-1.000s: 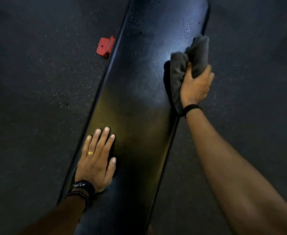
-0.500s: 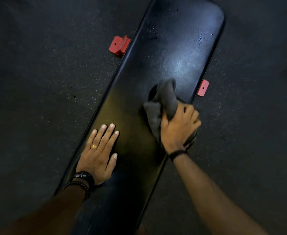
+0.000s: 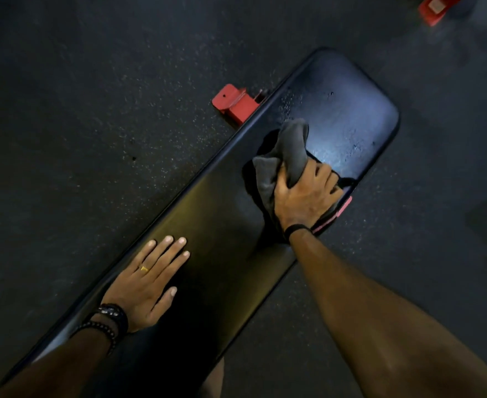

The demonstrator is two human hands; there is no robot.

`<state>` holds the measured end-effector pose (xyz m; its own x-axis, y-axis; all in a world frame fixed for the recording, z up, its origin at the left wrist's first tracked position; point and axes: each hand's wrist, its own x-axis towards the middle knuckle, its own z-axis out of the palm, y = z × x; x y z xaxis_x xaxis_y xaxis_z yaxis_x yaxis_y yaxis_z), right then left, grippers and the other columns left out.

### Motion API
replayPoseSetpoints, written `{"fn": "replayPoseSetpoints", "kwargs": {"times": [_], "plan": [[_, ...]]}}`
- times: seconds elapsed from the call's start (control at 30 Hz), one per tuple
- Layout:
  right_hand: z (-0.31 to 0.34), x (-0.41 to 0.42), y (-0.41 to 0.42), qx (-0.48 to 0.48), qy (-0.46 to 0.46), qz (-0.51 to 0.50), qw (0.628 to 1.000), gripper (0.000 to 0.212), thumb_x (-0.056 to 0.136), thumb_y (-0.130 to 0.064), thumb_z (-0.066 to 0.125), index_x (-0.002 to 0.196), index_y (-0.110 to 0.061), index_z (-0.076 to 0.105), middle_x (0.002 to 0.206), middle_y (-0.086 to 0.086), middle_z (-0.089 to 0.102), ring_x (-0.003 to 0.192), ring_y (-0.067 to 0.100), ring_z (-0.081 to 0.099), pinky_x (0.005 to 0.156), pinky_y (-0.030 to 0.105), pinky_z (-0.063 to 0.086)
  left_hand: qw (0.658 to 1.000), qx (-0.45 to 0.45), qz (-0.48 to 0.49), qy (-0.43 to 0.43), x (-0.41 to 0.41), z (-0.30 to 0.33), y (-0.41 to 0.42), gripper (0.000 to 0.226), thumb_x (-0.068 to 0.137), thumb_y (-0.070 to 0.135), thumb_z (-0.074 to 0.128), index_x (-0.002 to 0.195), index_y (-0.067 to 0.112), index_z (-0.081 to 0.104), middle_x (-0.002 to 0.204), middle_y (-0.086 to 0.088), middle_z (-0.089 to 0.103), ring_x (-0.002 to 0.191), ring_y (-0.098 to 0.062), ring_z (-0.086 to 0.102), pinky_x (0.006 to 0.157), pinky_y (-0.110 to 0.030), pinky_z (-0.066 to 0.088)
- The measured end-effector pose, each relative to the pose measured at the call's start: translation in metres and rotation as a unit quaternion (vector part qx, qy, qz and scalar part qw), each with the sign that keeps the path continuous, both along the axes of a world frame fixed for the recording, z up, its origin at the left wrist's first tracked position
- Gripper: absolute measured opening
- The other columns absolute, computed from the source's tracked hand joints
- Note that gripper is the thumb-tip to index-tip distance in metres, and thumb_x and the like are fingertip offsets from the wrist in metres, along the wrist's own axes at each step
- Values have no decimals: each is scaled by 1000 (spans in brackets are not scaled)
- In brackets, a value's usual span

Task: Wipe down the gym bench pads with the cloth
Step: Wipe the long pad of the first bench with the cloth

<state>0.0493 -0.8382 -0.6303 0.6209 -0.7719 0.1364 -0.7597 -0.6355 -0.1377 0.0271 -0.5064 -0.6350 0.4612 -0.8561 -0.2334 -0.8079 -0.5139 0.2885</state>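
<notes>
Your right hand [image 3: 305,196] grips the bunched grey cloth [image 3: 286,156] and presses it onto the black bench pad [image 3: 225,214], near the pad's right edge and toward its far end. Your left hand [image 3: 147,280] lies flat on the near half of the pad, fingers straight, holding nothing; the two hands are well apart. Water droplets [image 3: 289,100] show on the far end beyond the cloth, so judge that area as not yet wiped. The middle of the pad looks dull and free of drops, which suggests it is done. The surface under your left hand and the nearest end are too dark to assess. The task appears partly complete.
</notes>
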Motion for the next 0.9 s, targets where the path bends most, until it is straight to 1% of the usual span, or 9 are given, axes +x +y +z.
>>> {"fn": "replayPoseSetpoints", "kwargs": {"times": [0.2, 0.27, 0.33, 0.37, 0.5, 0.63, 0.73, 0.8, 0.9], "plan": [[-1, 0, 1, 13, 11, -1, 1000, 46, 87, -56, 52, 102, -14, 58, 99, 11, 55, 95, 32, 52, 87, 49, 40, 1000, -2, 11, 2, 0, 5, -5, 64, 87, 36, 42, 144, 8, 39, 155, -14, 34, 143, -31, 30, 122, -44, 12], [0, -1, 1, 15, 22, 1, 1000, 47, 87, -57, 51, 102, -14, 58, 98, 12, 54, 94, 32, 52, 86, 49, 40, 999, -3, 35, -3, 3, 13, -20, 52, 92, 41, 36, 133, 12, 47, 143, -11, 44, 131, -30, 40, 114, -45, 20], [0, -2, 1, 14, 24, 4, 1000, 48, 87, -58, 50, 102, -13, 57, 97, 13, 53, 94, 32, 52, 86, 48, 40, 998, 1, 61, 2, 17, 17, -46, 50, 98, 49, 23, 128, 17, 48, 133, -8, 47, 119, -28, 45, 104, -45, 27], [0, -1, 0, 13, 24, 8, 1000, 48, 88, -58, 50, 101, -13, 56, 96, 13, 53, 93, 32, 51, 85, 48, 39, 998, -3, 68, 2, 30, 18, -62, 52, 98, 49, 25, 131, 16, 48, 134, -8, 48, 120, -28, 44, 103, -45, 28], [-3, -2, -1, 4, 21, 20, 1000, 53, 89, -61, 48, 103, -11, 58, 96, 14, 54, 92, 32, 50, 83, 46, 37, 996, 0, 85, 4, 70, 6, -118, 68, 91, 46, 41, 147, 8, 39, 151, -16, 39, 142, -32, 32, 117, -49, 20], [-4, -4, 0, 12, 13, 35, 999, 67, 91, -70, 37, 110, -9, 59, 101, 15, 55, 95, 32, 50, 85, 47, 37, 995, 2, 94, 14, 75, 4, -128, 69, 92, 45, 43, 150, 8, 35, 154, -15, 34, 146, -33, 27, 120, -51, 19], [0, -10, 2, 27, -9, 134, 991, 71, 87, -73, 42, 116, -10, 57, 112, 15, 56, 104, 33, 50, 89, 49, 36, 995, -20, 100, 15, 75, 2, -126, 69, 90, 45, 47, 148, 9, 37, 154, -14, 35, 146, -32, 28, 120, -50, 19], [3, -7, 10, 55, 2, 228, 972, 71, 81, -71, 51, 119, -12, 60, 118, 13, 57, 110, 30, 49, 94, 49, 34, 994, -35, 103, 4, 76, 0, -127, 69, 88, 45, 51, 144, 5, 43, 151, -16, 38, 144, -32, 29, 120, -49, 20], [8, 24, 25, 68, 23, 343, 937, 64, 82, -68, 52, 119, -16, 62, 119, 9, 59, 111, 27, 50, 96, 49, 35, 987, -54, 152, 0, 73, -2, -125, 70, 85, 49, 56, 131, -4, 51, 142, -23, 46, 139, -34, 33, 121, -45, 19]]}}
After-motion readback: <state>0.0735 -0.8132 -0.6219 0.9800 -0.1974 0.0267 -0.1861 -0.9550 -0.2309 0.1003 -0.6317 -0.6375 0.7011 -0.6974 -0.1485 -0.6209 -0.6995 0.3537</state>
